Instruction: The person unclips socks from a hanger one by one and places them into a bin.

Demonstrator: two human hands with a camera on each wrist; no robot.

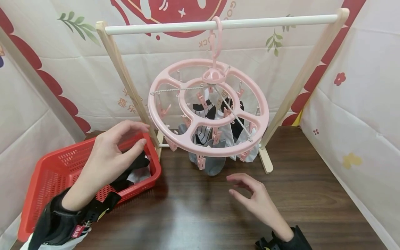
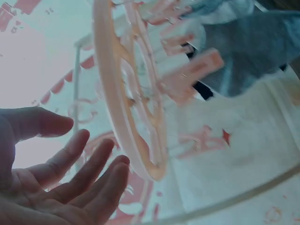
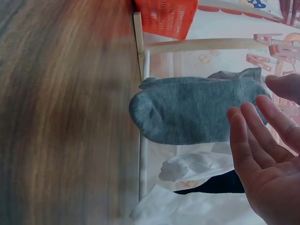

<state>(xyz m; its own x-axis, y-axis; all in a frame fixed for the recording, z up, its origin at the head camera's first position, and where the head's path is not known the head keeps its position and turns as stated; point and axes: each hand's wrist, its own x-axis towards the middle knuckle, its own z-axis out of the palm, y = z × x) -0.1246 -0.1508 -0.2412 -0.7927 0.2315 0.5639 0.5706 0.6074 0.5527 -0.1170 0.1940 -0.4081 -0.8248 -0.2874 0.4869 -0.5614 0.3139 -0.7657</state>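
Note:
A round pink clip hanger point(image 1: 206, 150) hangs by its hook from a white bar. Its clothespins point(image 1: 216, 134) hold several socks: a grey sock point(image 3: 187, 110) low at the front, a black-and-white striped sock point(image 1: 203, 133), white and black ones behind. My left hand point(image 1: 109, 156), empty with loosely bent fingers, is over the red basket point(image 1: 47, 187), left of the ring. Black and white cloth pieces point(image 1: 140, 165) lie in that basket, partly hidden by the hand. Below and right of the ring, my right hand point(image 1: 257, 201) holds nothing, its fingers relaxed near the grey sock.
The drying stand has a white crossbar point(image 1: 162, 28) and slanted wooden legs point(image 1: 300, 83), with a foot at the right on the dark wooden table point(image 1: 193, 215). Printed white cloth walls point(image 1: 359, 114) enclose the back and sides.

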